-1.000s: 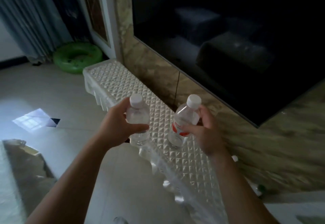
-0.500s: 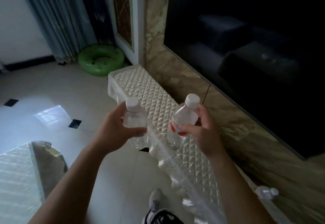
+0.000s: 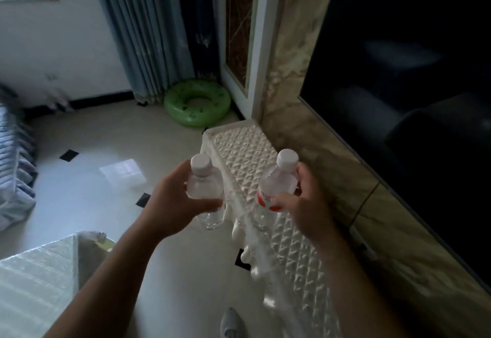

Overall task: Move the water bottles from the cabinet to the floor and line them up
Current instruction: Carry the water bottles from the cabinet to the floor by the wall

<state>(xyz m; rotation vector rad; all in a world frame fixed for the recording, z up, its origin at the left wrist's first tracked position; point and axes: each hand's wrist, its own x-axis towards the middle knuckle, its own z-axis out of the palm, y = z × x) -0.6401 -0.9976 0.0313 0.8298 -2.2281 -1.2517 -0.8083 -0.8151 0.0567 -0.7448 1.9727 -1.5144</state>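
Observation:
My left hand [image 3: 170, 205] grips a clear water bottle [image 3: 206, 186] with a white cap and no label, held upright in the air beside the cabinet's front edge, above the floor [image 3: 111, 136]. My right hand [image 3: 305, 205] grips a second clear bottle [image 3: 279, 183] with a white cap and a red label, tilted a little and held above the low white cabinet [image 3: 244, 152], whose top has a raised diamond pattern. Both bottles are off the cabinet top.
The cabinet runs along a marble wall under a large dark screen [image 3: 411, 98]. A green swim ring [image 3: 197, 102] lies on the pale tiled floor by grey curtains [image 3: 143, 32]. A white-topped table [image 3: 34, 284] stands at lower left. A grey shoe [image 3: 231, 324] shows at the bottom.
Both bottles have been lifted higher off the cabinet top, the left one out past its front edge. The view has tilted up and turned left, bringing the curtains and far wall into sight.

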